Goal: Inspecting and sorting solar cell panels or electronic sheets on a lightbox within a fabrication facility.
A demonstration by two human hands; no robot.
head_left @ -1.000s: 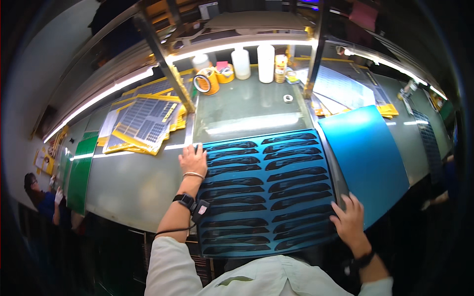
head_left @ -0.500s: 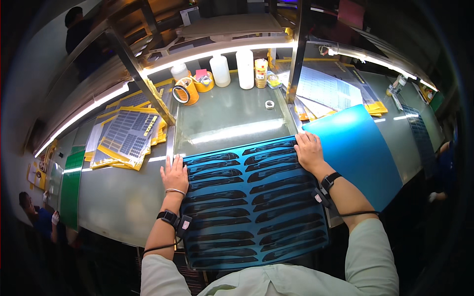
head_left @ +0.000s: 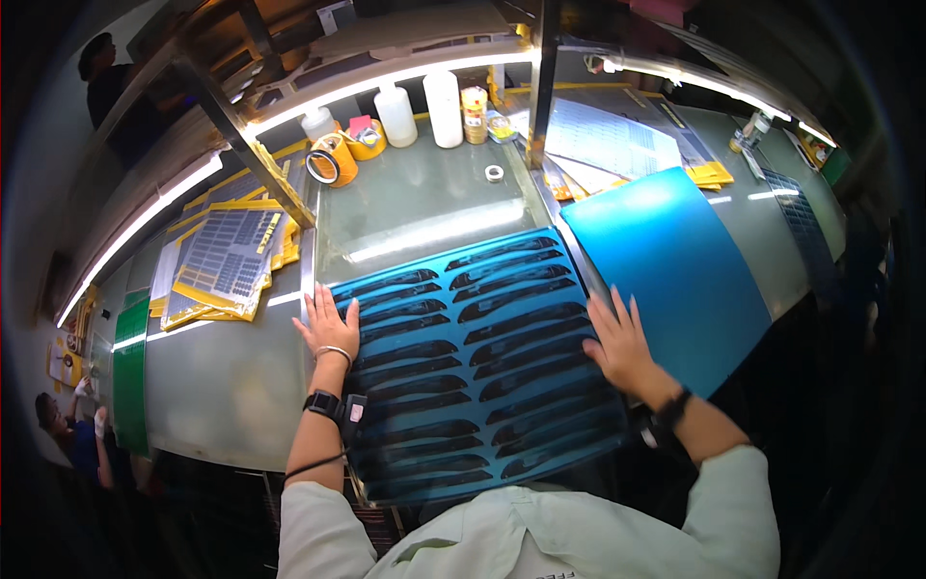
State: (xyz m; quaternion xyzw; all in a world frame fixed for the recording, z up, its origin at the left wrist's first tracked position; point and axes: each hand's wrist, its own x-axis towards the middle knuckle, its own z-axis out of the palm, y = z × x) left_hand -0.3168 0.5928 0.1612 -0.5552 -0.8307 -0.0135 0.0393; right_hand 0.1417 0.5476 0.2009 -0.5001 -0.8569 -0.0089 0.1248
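Observation:
In front of me lies a blue sheet (head_left: 462, 352) with two columns of long, dark, blade-like shapes. Its near edge reaches close to my body. My left hand (head_left: 331, 328) rests at the sheet's left edge, near the far corner, with fingers spread and thumb apart. Along the right edge is my right hand (head_left: 620, 340), fingers stretched out and nothing held; whether it touches the sheet is hard to tell. A plain bright blue sheet (head_left: 675, 270) lies to the right, just beyond that hand's fingers.
White bottles (head_left: 445, 111), orange tape rolls (head_left: 333, 162) and a small white ring (head_left: 494, 174) stand at the back of the glass-like bench (head_left: 424, 203). Yellow-edged printed sheets (head_left: 217, 261) are stacked left, more at back right. Metal posts (head_left: 542, 87) rise between sections. Another person (head_left: 72, 429) works far left.
My right hand has come off the far right corner and moved nearer along the right edge. My left thumb has spread from the fingers. The whole view has shifted slightly.

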